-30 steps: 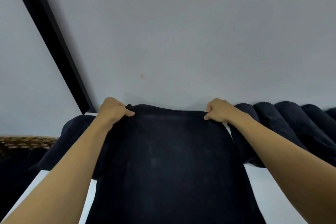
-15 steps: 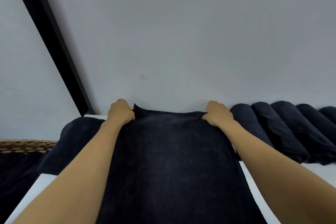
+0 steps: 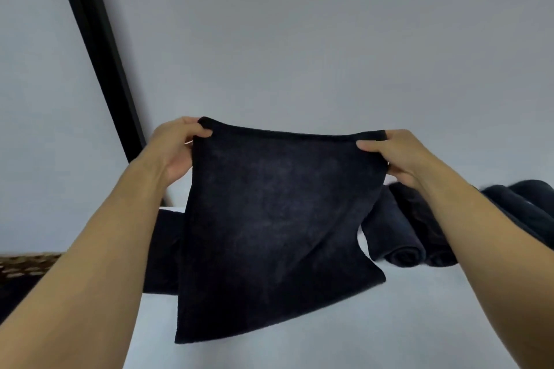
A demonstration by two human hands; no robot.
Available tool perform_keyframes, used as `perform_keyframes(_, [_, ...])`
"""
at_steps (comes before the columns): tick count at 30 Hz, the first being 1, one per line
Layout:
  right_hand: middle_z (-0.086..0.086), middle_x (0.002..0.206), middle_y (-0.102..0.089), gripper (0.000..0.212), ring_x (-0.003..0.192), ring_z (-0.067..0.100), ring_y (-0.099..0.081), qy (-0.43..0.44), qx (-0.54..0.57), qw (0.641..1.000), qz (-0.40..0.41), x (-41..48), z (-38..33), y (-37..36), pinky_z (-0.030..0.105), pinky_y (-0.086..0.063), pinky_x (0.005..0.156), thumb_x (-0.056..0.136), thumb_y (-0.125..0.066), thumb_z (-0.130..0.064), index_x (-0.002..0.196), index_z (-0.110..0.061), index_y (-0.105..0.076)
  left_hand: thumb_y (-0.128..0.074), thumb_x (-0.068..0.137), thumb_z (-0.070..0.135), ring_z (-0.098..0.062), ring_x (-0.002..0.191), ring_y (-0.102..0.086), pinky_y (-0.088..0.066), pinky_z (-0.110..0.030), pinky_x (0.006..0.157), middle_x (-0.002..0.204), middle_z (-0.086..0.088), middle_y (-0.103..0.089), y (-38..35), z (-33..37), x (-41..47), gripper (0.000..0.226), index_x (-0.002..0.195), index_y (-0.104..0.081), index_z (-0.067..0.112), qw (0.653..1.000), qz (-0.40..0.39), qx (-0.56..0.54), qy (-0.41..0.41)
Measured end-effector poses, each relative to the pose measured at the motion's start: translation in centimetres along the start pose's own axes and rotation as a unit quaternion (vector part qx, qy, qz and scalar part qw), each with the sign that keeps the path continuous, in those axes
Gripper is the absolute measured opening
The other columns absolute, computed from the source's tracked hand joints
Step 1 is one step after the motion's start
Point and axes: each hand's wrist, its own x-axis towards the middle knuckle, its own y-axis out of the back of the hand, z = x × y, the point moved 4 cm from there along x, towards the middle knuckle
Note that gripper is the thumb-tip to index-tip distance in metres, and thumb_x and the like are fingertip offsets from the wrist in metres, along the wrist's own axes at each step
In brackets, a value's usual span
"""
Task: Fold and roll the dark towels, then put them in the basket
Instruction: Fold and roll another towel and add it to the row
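Held up before a plain grey wall (image 3: 329, 39): one dark towel (image 3: 275, 219), soft and slightly fuzzy, roughly square, with a thicker hem along the top edge. Gripped at both top corners, left hand (image 3: 172, 153) on the left corner and right hand (image 3: 395, 156) on the right one, thumbs in front, fingers (image 3: 181, 123) curled round the cloth behind. Hanging loose over a smooth white table (image 3: 329, 338), lower edge slanted; touching the table or not, cannot tell. To the right, lying on the table, two rolled dark towels (image 3: 398, 234) side by side, round ends toward the camera, and more dark rolls (image 3: 515, 201) behind the right forearm, number not clear. Behind the held towel on the left, one low heap of dark cloth (image 3: 163, 249). At the far left edge, one woven brown basket (image 3: 27, 262), blurred, dark inside, contents not to be told. One black slanted post (image 3: 99, 54) against the wall.
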Motion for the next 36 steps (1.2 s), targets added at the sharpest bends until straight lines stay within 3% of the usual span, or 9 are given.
perform_keyframes(5, [0.006, 0.099, -0.076, 0.012, 0.091, 0.02, -0.072, -0.054, -0.044, 0.995, -0.067, -2.2, 2.3, 0.5, 0.033, -0.057, 0.071, 0.088, -0.07, -0.017, 0.099, -0.012, -0.072, -0.071, 0.081, -0.001, -0.015, 0.068, -0.068, -0.056, -0.023, 0.06, 0.08, -0.008, -0.069, 0.1, 1.4, -2.5, 0.011, 0.082, -0.063, 0.006, 0.996, 0.021, 0.089, -0.001])
perform_keyframes(7, [0.005, 0.091, -0.075, 0.005, 0.085, 0.018, -0.07, -0.076, -0.11, 0.984, -0.118, -3.4, 4.0, -0.4, 0.032, -0.055, 0.069, 0.088, -0.07, -0.019, 0.089, -0.014, -0.071, -0.07, 0.082, -0.002, -0.018, 0.076, -0.066, -0.056, -0.027, 0.068, 0.084, -0.01, -0.067, 1.2, 0.7, -3.2, 0.008, 0.083, -0.065, 0.004, 0.986, 0.04, 0.158, 0.022])
perform_keyframes(9, [0.003, 0.084, -0.074, 0.006, 0.08, 0.017, -0.068, -0.095, -0.185, 0.958, -0.198, -4.8, 6.0, -2.0, 0.03, -0.053, 0.068, 0.089, -0.069, -0.018, 0.089, -0.012, -0.07, -0.066, 0.083, -0.003, -0.023, 0.08, -0.064, -0.055, -0.032, 0.073, 0.085, -0.013, -0.065, 2.6, -0.5, -3.8, 0.007, 0.08, -0.065, 0.003, 0.974, 0.055, 0.214, 0.047])
perform_keyframes(11, [0.0, 0.078, -0.071, 0.005, 0.076, 0.015, -0.066, -0.107, -0.256, 0.915, -0.293, -6.3, 7.7, -4.0, 0.027, -0.052, 0.068, 0.089, -0.068, -0.016, 0.087, -0.012, -0.071, -0.064, 0.083, -0.005, -0.023, 0.076, -0.061, -0.052, -0.032, 0.062, 0.084, -0.014, -0.063, 4.2, -2.0, -4.6, 0.008, 0.077, -0.063, 0.002, 0.958, 0.054, 0.273, 0.069])
perform_keyframes(15, [-0.006, 0.082, -0.073, 0.005, 0.089, 0.015, -0.07, -0.121, -0.33, 0.849, -0.395, -7.2, 9.6, -6.1, 0.03, -0.058, 0.081, 0.087, -0.07, -0.013, 0.087, -0.015, -0.074, -0.059, 0.082, -0.009, -0.022, 0.072, -0.058, -0.05, -0.03, 0.06, 0.082, -0.015, -0.063, 7.1, -4.7, -6.0, 0.011, 0.08, -0.064, 0.0, 0.93, 0.048, 0.353, 0.092])
perform_keyframes(21, [-0.006, 0.077, -0.066, 0.008, 0.069, 0.011, -0.057, -0.095, -0.363, 0.863, -0.338, -3.5, 8.5, -5.7, 0.021, -0.046, 0.06, 0.087, -0.071, -0.023, 0.081, -0.018, -0.073, -0.051, 0.08, -0.007, -0.022, 0.076, -0.06, -0.05, -0.032, 0.067, 0.084, -0.014, -0.07, 9.2, -6.8, -6.7, 0.032, 0.074, -0.077, 0.01, 0.912, 0.029, 0.397, 0.101])
perform_keyframes(30, [0.002, 0.099, -0.068, 0.01, 0.094, 0.02, -0.063, 0.02, -0.301, 0.931, -0.206, 2.8, 10.2, -11.1, 0.026, -0.048, 0.076, 0.091, -0.063, -0.021, 0.093, -0.013, -0.07, -0.056, 0.083, 0.0, -0.02, 0.07, -0.054, -0.049, -0.035, 0.069, 0.067, -0.006, -0.06, 9.8, -8.1, -6.3, 0.024, 0.067, -0.073, 0.005, 0.899, 0.041, 0.42, 0.117])
perform_keyframes(32, [0.002, 0.103, -0.065, 0.011, 0.097, 0.02, -0.059, 0.031, -0.331, 0.926, -0.18, 4.2, 11.1, -12.7, 0.026, -0.044, 0.075, 0.092, -0.062, -0.022, 0.098, -0.015, -0.068, -0.054, 0.08, -0.002, -0.02, 0.068, -0.054, -0.05, -0.034, 0.067, 0.064, -0.006, -0.059, 10.2, -8.4, -6.2, 0.022, 0.065, -0.068, 0.001, 0.899, 0.046, 0.417, 0.128])
perform_keyframes(36, [0.003, 0.116, -0.061, 0.019, 0.106, 0.023, -0.057, 0.013, -0.445, 0.87, -0.213, 5.8, 13.1, -15.3, 0.034, -0.047, 0.093, 0.092, -0.062, -0.028, 0.108, -0.018, -0.064, -0.053, 0.075, 0.001, -0.023, 0.071, -0.049, -0.045, -0.035, 0.065, 0.071, -0.011, -0.054, 11.0, -8.8, -6.3, 0.014, 0.078, -0.06, -0.011, 0.899, 0.043, 0.412, 0.139])
